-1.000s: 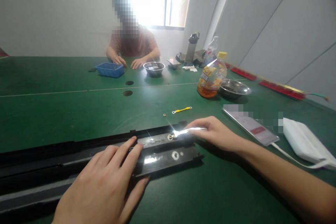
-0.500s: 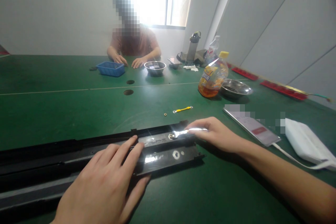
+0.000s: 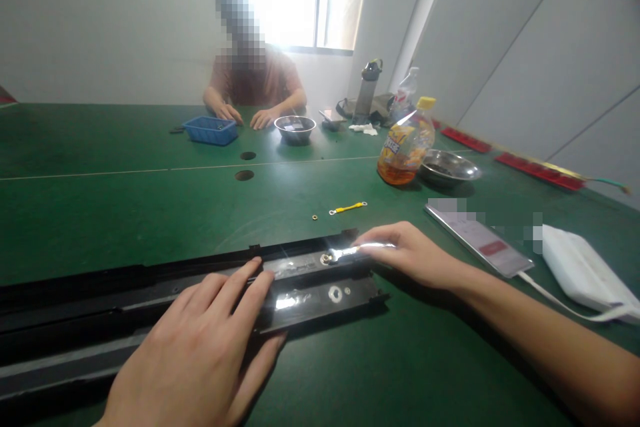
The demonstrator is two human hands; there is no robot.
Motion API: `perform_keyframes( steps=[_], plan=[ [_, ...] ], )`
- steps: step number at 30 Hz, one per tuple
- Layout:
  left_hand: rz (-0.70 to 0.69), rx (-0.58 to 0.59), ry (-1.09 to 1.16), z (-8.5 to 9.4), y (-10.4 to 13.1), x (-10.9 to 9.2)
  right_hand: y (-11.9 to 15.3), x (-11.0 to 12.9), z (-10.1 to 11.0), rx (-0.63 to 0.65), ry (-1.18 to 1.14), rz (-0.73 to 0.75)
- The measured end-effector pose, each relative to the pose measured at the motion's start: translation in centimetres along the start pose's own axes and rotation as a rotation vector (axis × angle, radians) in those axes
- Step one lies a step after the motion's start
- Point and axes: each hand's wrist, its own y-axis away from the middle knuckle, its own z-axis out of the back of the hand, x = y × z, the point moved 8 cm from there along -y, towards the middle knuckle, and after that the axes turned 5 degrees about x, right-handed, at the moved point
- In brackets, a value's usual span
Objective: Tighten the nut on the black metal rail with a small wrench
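Note:
A long black metal rail [image 3: 310, 310] lies across the near table from the left edge, with pale strips and holes at its right end. My left hand [image 3: 200, 340] grips it from the near side, fingers over its top and thumb along the front edge. In my right hand [image 3: 407, 253] is a small shiny wrench [image 3: 345, 253], closed between thumb and fingers. The wrench's head sits at a nut [image 3: 326, 259] on the rail's far strip. Beyond the rail lie a loose brass-coloured nut [image 3: 315, 217] and a short yellow wire [image 3: 350, 207] with ring terminals.
Right of my hand are a phone [image 3: 480, 240] with a white cable and a white block [image 3: 585, 270]. Farther back stand a drink bottle [image 3: 406, 150], a metal bowl [image 3: 450, 173], a blue bin [image 3: 210, 137] and another bowl [image 3: 295, 137]. A person [image 3: 260, 83] sits opposite, hands on the table.

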Motion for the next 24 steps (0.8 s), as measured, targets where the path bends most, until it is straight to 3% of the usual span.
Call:
perform_keyframes(
  steps=[24],
  plan=[
    [-0.008,-0.004,-0.005,-0.04,-0.14,-0.04,-0.03,-0.42,0.08,-0.026,-0.012,-0.009]
  ],
)
